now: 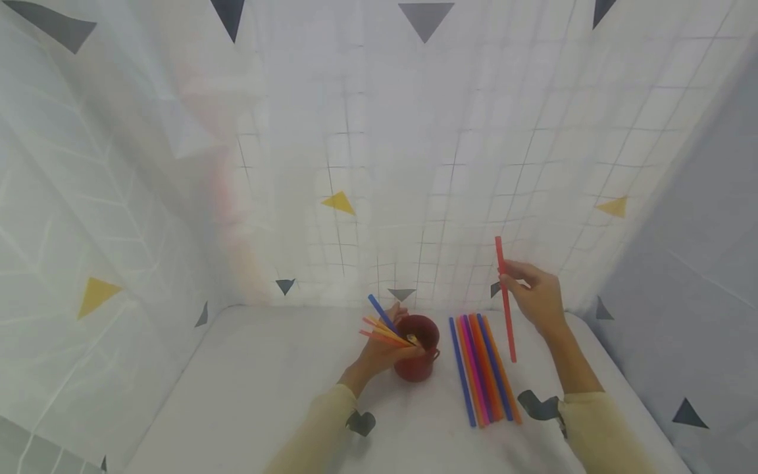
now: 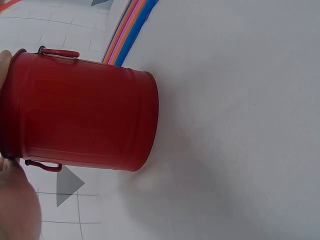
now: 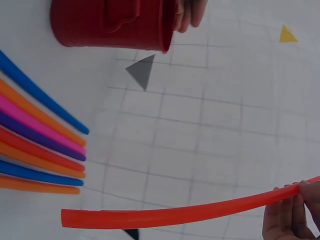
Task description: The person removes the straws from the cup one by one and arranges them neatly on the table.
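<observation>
One red straw [image 1: 508,316] pinched in right hand [image 1: 540,297].

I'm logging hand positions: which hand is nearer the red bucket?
Left. The left hand grips the red bucket; the right hand is apart, to the bucket's right, holding a red stick.

a glossy red bucket [image 2: 85,110] with small side handles is gripped near its rim by the left hand [image 1: 376,355]; blue, yellow and orange straws [image 1: 383,313] lean out of its mouth. the right hand [image 1: 540,295] pinches a red straw [image 1: 508,322], raised near-upright. between them, a row of multicoloured straws [image 1: 485,372] lies side by side.
</observation>
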